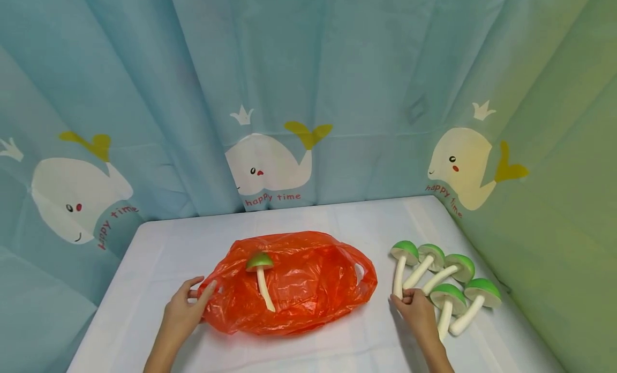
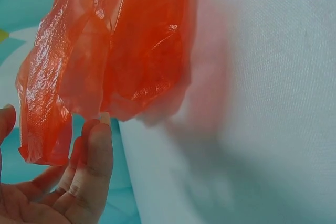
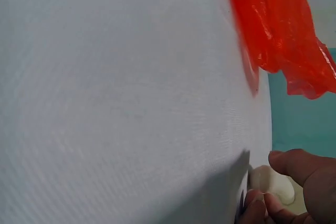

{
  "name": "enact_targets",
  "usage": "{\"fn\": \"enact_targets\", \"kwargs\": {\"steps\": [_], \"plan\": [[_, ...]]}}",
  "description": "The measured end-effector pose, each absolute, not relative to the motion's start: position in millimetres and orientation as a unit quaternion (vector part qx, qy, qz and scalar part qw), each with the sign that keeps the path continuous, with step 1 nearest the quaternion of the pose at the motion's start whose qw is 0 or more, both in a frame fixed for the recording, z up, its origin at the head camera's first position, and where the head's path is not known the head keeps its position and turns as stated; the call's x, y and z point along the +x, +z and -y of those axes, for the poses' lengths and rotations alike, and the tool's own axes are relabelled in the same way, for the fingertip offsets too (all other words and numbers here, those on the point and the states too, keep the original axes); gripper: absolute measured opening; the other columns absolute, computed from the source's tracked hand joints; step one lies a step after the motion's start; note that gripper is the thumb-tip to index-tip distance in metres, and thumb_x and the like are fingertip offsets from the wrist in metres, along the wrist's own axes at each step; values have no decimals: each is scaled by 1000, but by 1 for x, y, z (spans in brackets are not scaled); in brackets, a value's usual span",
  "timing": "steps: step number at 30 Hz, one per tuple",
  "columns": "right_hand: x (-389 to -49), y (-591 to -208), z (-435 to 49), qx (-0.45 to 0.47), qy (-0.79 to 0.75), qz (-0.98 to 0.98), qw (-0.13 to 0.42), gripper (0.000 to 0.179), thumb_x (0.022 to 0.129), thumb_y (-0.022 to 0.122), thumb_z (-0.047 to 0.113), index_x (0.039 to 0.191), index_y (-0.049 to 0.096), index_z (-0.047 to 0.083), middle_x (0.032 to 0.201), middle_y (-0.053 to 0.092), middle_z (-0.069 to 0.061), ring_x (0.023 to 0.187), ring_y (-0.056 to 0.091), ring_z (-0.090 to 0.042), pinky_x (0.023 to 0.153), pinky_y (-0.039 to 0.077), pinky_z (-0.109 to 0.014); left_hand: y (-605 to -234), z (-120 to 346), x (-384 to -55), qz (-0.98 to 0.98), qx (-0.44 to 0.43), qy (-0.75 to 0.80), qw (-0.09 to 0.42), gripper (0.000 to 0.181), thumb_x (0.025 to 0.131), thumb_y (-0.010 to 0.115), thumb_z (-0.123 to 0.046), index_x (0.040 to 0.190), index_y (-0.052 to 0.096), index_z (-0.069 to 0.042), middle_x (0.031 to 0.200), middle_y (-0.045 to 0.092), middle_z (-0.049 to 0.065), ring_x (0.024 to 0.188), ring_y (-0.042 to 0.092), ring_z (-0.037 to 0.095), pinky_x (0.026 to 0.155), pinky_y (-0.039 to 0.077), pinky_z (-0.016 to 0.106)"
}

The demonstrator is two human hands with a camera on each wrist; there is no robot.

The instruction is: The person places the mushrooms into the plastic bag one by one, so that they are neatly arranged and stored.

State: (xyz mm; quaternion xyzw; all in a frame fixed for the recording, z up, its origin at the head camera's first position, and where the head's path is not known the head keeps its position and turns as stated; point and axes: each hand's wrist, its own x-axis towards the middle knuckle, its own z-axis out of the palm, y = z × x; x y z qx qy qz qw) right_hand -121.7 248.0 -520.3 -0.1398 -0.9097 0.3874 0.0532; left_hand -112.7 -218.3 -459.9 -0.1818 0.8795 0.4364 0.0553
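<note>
A red plastic bag (image 1: 308, 319) lies spread on the table, with one green-capped toy mushroom (image 1: 265, 292) on it, white stem toward me. My left hand (image 1: 180, 311) is at the bag's left end. In the left wrist view its fingertips touch the bag's edge (image 2: 47, 135), while the thumb stands apart on the other side. To the right, my right hand (image 1: 415, 311) has thumb and fingers around the lower stem of the leftmost toy mushroom (image 1: 400, 271) in a group. The right wrist view shows the pale stem end (image 3: 278, 186) between them.
Several more green-capped toy mushrooms (image 1: 474, 303) lie close together beside the right hand, near the table's right edge. The table (image 1: 347, 346) has a white cover. Blue-green curtains (image 1: 376, 94) with printed whales hang behind and at both sides.
</note>
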Motion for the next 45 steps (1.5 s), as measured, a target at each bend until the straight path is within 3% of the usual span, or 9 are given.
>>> {"fn": "enact_targets", "kwargs": {"steps": [5,8,16,24,30,40,45], "plan": [[-122,-520,-246,-141,368,916,70,28,80,71,15,87,58,-8,69,59,-5,60,51,-13,51,42,-25,-461,216,-111,-877,-177,443,54,85,84,53,-65,135,37,2,102,51,22,57,55,17,55,54,28],[-120,-520,-248,-151,380,911,54,28,80,69,15,88,58,-10,70,59,-5,60,51,-13,51,43,-25,-461,214,-110,-876,-174,446,51,81,86,53,-62,134,38,2,101,52,20,56,55,16,53,53,27],[-119,-515,-251,-211,561,799,-33,43,90,61,21,112,46,-13,77,58,-3,63,55,-10,54,48,-23,-460,214,-109,-873,-179,450,48,81,86,53,-61,134,38,3,101,52,21,57,56,16,53,53,27],[-121,-508,-251,-224,728,646,-53,42,97,53,23,121,36,-7,88,56,0,67,51,-2,57,44,-17,-460,214,-109,-872,-177,453,56,85,86,51,-62,134,36,5,104,51,25,59,55,16,53,53,28],[-121,-501,-241,-188,752,630,-36,33,98,50,18,116,38,-7,90,55,-5,67,51,-4,57,44,-18,-461,213,-108,-877,-171,444,58,85,87,50,-63,135,37,6,116,49,29,65,56,17,54,54,29],[-117,-488,-216,-92,758,646,-13,22,97,52,11,108,43,-5,87,53,-12,68,51,-13,58,45,-23,-464,212,-108,-878,-158,449,47,79,88,49,-62,130,44,5,115,53,28,63,56,16,52,53,28],[-111,-484,-199,-11,772,635,-43,16,96,52,8,106,45,-2,82,50,-10,68,49,-14,59,45,-24,-466,211,-107,-880,-159,446,41,75,89,50,-60,128,46,4,114,53,27,64,55,17,53,53,28]]}}
